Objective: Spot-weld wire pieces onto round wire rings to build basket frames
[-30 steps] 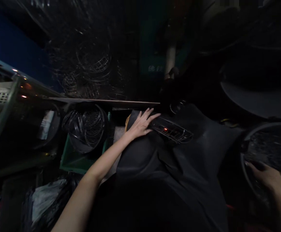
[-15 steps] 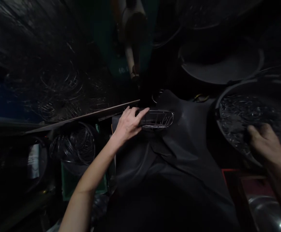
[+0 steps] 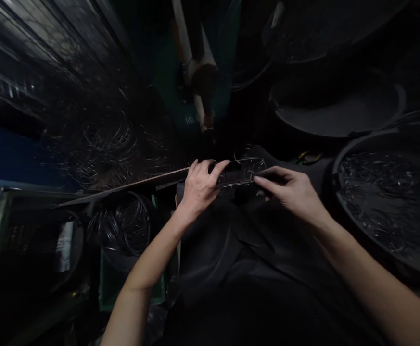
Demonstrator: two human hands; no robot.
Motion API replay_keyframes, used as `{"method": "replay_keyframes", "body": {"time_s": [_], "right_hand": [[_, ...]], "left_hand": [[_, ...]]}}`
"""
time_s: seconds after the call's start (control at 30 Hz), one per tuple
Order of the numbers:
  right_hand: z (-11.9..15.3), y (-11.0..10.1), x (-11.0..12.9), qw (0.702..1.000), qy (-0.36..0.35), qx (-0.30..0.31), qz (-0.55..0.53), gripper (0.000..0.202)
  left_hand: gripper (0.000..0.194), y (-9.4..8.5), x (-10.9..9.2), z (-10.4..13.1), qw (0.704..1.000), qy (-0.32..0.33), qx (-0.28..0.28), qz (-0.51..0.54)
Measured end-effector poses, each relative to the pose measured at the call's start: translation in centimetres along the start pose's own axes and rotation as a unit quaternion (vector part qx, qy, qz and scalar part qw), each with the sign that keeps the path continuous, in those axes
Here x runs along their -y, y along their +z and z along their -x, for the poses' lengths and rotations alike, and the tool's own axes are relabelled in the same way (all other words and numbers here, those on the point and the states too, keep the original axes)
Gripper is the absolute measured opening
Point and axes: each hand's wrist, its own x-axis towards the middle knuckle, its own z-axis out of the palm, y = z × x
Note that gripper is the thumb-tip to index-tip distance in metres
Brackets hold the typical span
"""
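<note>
Wire frame (image 3: 240,172) | left hand (image 3: 198,188) fingers grip one end; right hand (image 3: 292,192) fingers pinch other

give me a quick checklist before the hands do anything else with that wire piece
1. Left hand on the wire piece: ok, fingers curl over its left end.
2. Right hand on it: ok, fingertips pinch the right end.
3. Piece supported: ok, it sits between both hands above the dark cloth on the lap.
4. Piece undamaged: cannot tell, too dim and thin to judge.
5. Tub of small metal parts close by: ok, it sits just right of the right hand.
6. Bin of wire rings close by: ok, it sits to the left, beside the left forearm.
</note>
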Motion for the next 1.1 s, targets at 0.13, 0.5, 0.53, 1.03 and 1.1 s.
{"method": "replay_keyframes", "body": {"time_s": [0.13,0.5,0.53,1.03,1.1], "right_hand": [[-2.2,2.9,1.7,0.998,0.0,0.048,-0.031,0.038],[-3.3,5.7,3.5,0.987,-0.103,-0.057,0.113,0.023],[-3.1,5.9,3.6,0.985,-0.112,-0.061,0.112,0.023],[-4.1,7.2,2.2,0.965,-0.2,-0.137,0.104,0.025],[-4.4,7.2,2.2,0.962,-0.209,-0.142,0.103,0.025]], "left_hand": [[0.058,0.5,-0.4,-0.4,0.999,-0.024,-0.026,-0.015],[0.058,1.5,-0.5,-0.6,0.996,-0.05,-0.072,-0.019],[0.058,1.5,-0.4,-0.7,0.996,-0.054,-0.075,-0.013],[0.059,3.2,0.0,-1.8,0.988,-0.05,-0.145,0.004],[0.06,3.4,0.1,-2.0,0.987,-0.046,-0.152,0.008]]}}
